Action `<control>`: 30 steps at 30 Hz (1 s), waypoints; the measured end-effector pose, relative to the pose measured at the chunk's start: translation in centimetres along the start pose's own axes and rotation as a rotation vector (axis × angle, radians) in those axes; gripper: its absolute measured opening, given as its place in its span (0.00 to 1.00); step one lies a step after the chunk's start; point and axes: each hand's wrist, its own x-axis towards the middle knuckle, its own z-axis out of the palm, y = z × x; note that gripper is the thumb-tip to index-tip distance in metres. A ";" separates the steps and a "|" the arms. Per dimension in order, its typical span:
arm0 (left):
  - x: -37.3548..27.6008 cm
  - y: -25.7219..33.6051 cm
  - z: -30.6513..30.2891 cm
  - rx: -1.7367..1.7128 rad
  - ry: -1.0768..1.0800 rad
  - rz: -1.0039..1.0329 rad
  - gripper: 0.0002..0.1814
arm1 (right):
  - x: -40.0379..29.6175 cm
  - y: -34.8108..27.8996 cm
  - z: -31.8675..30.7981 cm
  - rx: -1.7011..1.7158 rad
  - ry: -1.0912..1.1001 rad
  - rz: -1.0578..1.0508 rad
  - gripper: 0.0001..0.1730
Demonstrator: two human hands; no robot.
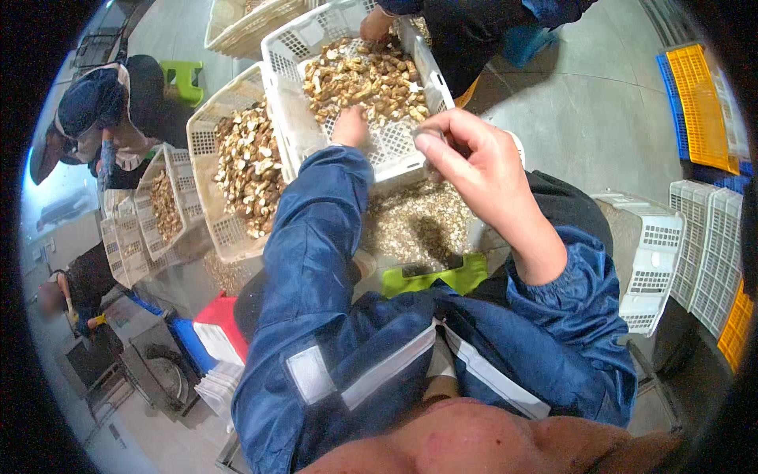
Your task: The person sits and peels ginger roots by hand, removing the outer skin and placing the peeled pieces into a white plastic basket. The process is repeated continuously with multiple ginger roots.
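My left hand reaches into a white plastic crate at the near edge of a heap of brown and pale mushrooms; its fingertips are down among the pieces, and whether they grip one I cannot tell. My right hand is raised over the crate's near right corner, thumb and fingers pinched on a small dark object, mostly hidden by the fingers. Another person's hand reaches into the far end of the same crate. Left of it, a second white crate holds more cut mushrooms.
Pale trimmings cover the floor below the crate, beside a green plastic stool. White crates and yellow crates stand at the right. A co-worker bends over more crates at the left. A red box lies lower left.
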 end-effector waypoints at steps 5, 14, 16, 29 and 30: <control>1.8 0.7 2.6 -0.019 0.124 0.078 0.13 | 0.0 0.1 -1.5 0.002 -0.012 0.036 0.09; 5.1 -1.9 1.9 -1.451 0.201 -0.603 0.13 | 0.0 -0.1 -1.6 -0.043 0.039 0.015 0.07; 5.3 -1.0 2.6 -0.942 0.382 -0.361 0.14 | -0.1 -0.1 -1.7 -0.044 -0.002 0.016 0.07; 2.9 2.6 0.6 -0.535 0.137 -0.332 0.20 | -0.7 -0.1 -2.0 -0.043 -0.047 -0.007 0.07; 1.8 -0.1 0.0 -0.572 0.192 -0.305 0.23 | -0.8 -1.0 -1.9 0.003 -0.094 -0.003 0.07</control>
